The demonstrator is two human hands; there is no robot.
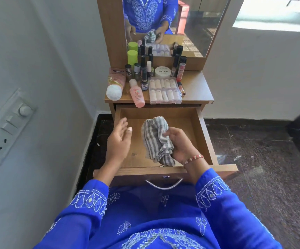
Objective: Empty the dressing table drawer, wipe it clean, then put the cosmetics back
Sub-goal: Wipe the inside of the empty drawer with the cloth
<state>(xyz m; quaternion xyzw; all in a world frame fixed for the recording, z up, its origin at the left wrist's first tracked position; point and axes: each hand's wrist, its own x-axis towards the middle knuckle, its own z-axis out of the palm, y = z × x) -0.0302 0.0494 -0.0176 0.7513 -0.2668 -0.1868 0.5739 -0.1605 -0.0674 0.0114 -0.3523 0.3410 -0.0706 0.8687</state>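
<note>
Right hand had its fingers pinching the striped cloth over the open drawer; left hand fingers spread, holding nothing.

Standing pulled open, wooden drawer; hanging bunched above it, grey striped cloth; crowding the tabletop behind, bottles, tubes and cosmetics.
</note>
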